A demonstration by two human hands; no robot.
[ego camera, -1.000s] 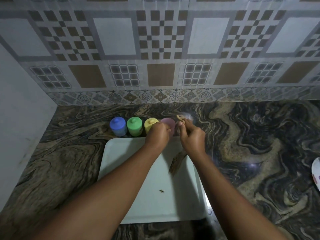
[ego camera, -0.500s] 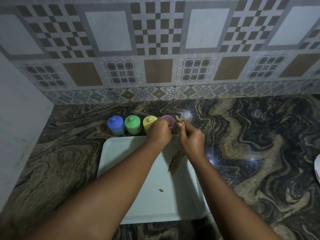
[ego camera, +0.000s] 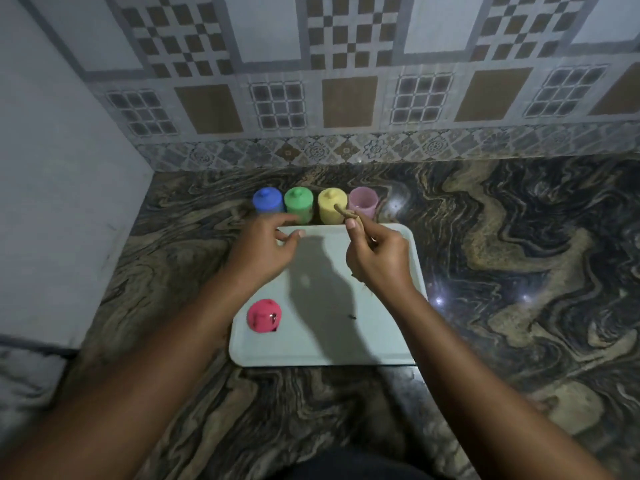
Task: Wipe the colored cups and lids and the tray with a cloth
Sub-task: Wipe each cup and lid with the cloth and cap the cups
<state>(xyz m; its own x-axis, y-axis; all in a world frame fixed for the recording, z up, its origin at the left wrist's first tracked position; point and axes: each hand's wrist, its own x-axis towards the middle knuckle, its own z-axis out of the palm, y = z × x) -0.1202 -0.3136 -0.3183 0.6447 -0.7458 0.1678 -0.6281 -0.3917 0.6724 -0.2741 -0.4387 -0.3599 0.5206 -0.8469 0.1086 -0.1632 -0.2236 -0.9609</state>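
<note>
Behind the pale tray [ego camera: 391, 341] stand a blue cup [ego camera: 267, 200], a green cup [ego camera: 298, 203] and a yellow cup [ego camera: 331, 208], each with its lid on, then a pink cup [ego camera: 363, 201] without a lid. A red-pink lid [ego camera: 264, 315] lies on the tray's near left corner. My right hand [ego camera: 379, 258] grips a brown cloth [ego camera: 344, 213] twisted into a roll, its tip in front of the yellow cup. My left hand [ego camera: 265, 252] hovers over the tray's far left corner, fingers loosely curled and empty.
The counter is dark swirled marble [ego camera: 519, 271] with a patterned tile wall [ego camera: 346, 98] behind and a plain white wall [ego camera: 52, 168] at the left. A small dark speck [ego camera: 352, 317] lies on the tray. Bare counter extends to the right.
Both hands have drawn back from the pink cup toward me. The cup now stands without its lid, and a red-pink lid lies on the tray's near left corner.
</note>
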